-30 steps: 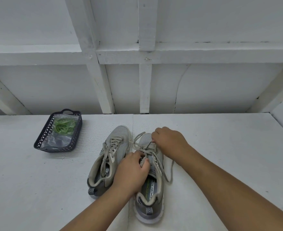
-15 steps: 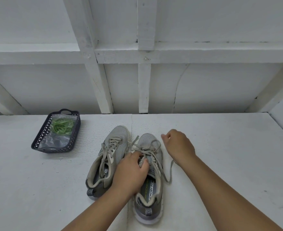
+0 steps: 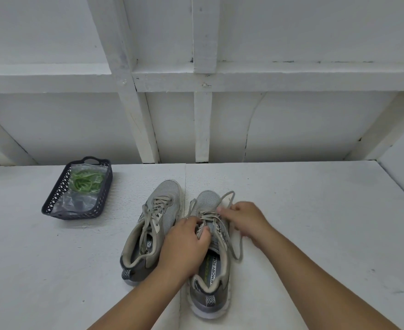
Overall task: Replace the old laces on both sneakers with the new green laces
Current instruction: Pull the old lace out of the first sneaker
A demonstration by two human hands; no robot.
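**Both hands working at the old lace of the right-hand sneaker**

The right-hand sneaker (image 3: 209,263) is sitting on the white tabletop (image 3: 315,222), toe pointing away from the person, heel nearest the camera. Its old beige lace (image 3: 238,246) is lying partly loosened: one loop is arching up over the toe area, and another length is trailing down the shoe's outer side onto the table. The left hand (image 3: 184,246) is lying over the tongue and collar of this shoe, its fingers curling in and pinching the lace crossings near the middle of the eyelet rows. The right hand (image 3: 245,219) is coming in from the other side, its fingers (image 3: 224,211) bunching together and pinching a strand of the same lace just above the upper crossings. The two hands are sitting close together, nearly touching over the shoe.

Just beside it, on the left, the second sneaker (image 3: 148,232) is resting with its toe angling slightly inward, its own beige lace (image 3: 158,206) sitting threaded through the eyelets. The two shoes are lying side by side, touching or almost touching near the middle.

Well apart, toward the far left of the table, a dark perforated basket (image 3: 53,201) is holding a clear plastic bag (image 3: 75,203), and the new green laces (image 3: 85,182) are showing through the bag's far end. Behind the table, a white wall with painted wooden framing (image 3: 202,115) is rising.
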